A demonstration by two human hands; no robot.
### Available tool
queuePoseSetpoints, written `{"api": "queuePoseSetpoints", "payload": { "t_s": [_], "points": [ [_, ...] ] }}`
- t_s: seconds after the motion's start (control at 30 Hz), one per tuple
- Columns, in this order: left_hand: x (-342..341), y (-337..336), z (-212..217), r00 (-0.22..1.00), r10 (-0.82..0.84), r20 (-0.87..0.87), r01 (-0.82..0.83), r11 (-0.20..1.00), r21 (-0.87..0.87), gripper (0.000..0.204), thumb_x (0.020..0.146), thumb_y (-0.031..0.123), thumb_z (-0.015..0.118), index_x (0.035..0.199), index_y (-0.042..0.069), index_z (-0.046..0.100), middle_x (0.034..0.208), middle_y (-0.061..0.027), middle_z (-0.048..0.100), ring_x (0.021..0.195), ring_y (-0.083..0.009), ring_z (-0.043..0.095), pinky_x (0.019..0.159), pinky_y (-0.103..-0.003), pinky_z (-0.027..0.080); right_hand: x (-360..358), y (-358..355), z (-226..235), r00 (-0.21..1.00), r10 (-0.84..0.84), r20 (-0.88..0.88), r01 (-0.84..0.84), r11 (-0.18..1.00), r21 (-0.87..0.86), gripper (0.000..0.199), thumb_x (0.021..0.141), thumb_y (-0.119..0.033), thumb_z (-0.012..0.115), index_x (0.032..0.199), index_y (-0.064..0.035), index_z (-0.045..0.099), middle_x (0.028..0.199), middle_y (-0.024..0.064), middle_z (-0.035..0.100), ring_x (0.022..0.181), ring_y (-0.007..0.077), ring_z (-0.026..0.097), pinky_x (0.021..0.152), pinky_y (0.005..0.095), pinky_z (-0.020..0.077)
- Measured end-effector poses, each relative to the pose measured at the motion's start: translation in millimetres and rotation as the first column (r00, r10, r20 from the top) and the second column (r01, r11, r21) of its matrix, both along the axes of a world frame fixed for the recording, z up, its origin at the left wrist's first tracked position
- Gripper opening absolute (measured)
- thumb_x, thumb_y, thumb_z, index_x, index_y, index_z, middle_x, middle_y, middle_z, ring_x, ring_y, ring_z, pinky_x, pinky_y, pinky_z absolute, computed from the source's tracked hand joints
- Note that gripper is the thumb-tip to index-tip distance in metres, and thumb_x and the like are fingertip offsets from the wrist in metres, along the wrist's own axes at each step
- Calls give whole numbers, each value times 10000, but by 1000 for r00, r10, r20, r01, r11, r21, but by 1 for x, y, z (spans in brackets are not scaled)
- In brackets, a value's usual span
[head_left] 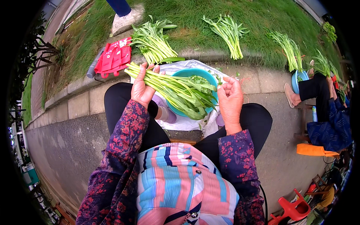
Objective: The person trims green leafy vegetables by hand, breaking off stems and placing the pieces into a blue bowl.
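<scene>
We saw the bunch of green stalks (170, 88) across the teal basin (180, 73), approx. centre frame. Left hand (141, 88) was closed round the stem ends at 9 o'clock. Right hand (229, 98) at 3 o'clock was curled loosely w/ fingertips at the leaves; grip unclear. More bundles (153, 41) lay on grass at 12.

Both hands raised above the lap, forearms rising from the lower edge of the frame.

The left hand (142, 88), left of centre, has its fingers curled shut in a firm grip, back of the hand toward the camera, thumb up. The right hand (230, 98), right of centre, is loosely fisted, fingers folded to the palm, pinching at the fingertips. Both forearms wear dark floral sleeves, bent at the elbows, knees spread below.
</scene>
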State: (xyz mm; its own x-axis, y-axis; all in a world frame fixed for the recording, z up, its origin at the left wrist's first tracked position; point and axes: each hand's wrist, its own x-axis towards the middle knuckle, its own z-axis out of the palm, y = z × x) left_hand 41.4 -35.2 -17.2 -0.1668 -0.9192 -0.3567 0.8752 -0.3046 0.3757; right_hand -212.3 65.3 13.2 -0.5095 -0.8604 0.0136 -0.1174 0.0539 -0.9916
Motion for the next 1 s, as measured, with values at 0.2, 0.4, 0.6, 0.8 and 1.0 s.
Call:
{"api": "queuePoseSetpoints", "payload": {
  "t_s": [0.2,0.4,0.6,0.8,1.0],
  "points": [
    [-3,1,3,1000,8,-13,-8,1000,13,201,866,211,629,1029,107,573,1050,-65,570,1053,-263,553,1033,-564,354,6,17,-7,887,416,-201,-352,890,290,73,795,-99,607,752,-43,627,665,85,632,599,234,611,562,349,484],
    [-4,0,4,1000,0,-13,0,1000,14,188,874,215,622,1029,123,569,1040,-73,573,1056,-275,550,989,-573,393,11,15,-13,704,338,-624,-251,941,227,78,795,-113,619,865,-79,618,745,111,618,656,313,607,581,389,475],
    [-1,1,3,1000,-1,-14,1,1000,4,188,873,217,622,1029,125,572,1037,-68,581,1040,-268,562,983,-566,402,12,14,-13,719,272,-640,-225,962,156,93,802,-100,612,881,-53,600,804,133,608,656,309,604,594,385,479],
    [1,1,4,1000,5,-9,-5,1000,15,224,872,219,622,1058,110,562,1061,-68,573,1045,-265,561,1009,-551,380,16,13,-9,876,287,-388,-247,957,152,108,755,-71,624,857,-70,589,763,91,591,670,270,599,586,370,470],
    [0,1,3,1000,-3,-23,3,1000,4,200,873,217,622,1041,123,570,1035,-65,592,1021,-267,574,989,-550,398,20,14,-3,884,328,-332,-300,945,135,63,749,-71,632,808,-68,610,743,69,584,632,224,598,559,329,462]
  ]
}}
